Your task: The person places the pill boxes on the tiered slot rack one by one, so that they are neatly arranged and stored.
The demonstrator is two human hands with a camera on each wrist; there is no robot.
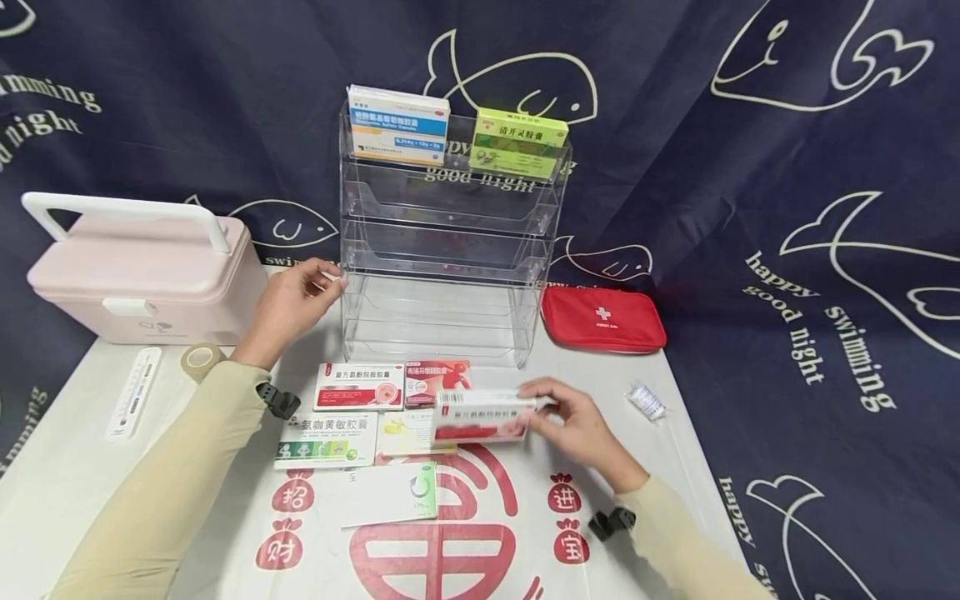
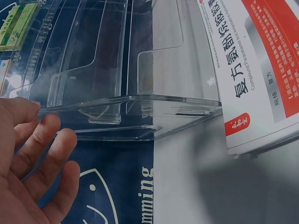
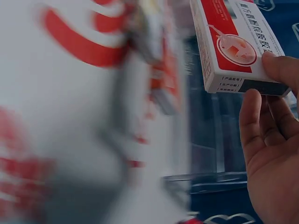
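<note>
My right hand (image 1: 573, 421) pinches the end of a white-and-red medicine box (image 1: 480, 418), held tilted above the table and overlapping the laid-out boxes in the head view. In the right wrist view, the thumb lies on its printed face and the fingers are beneath. A clear acrylic display rack (image 1: 442, 325) stands at the table's back. My left hand (image 1: 296, 300) is at the rack's left side, fingers loosely bent and fingertips right at its edge. On the top tier stand a blue-and-white medicine box (image 1: 399, 125) and a green medicine box (image 1: 519, 142).
Several medicine boxes lie before the rack, including a red-and-white one (image 1: 358, 387), a red one (image 1: 431, 382) and a white-and-green one (image 1: 390, 493). Leftward are a pink case (image 1: 142, 275), tape roll (image 1: 199, 360) and thermometer (image 1: 135, 392); rightward, a red first-aid pouch (image 1: 603, 318) and small packet (image 1: 647, 402).
</note>
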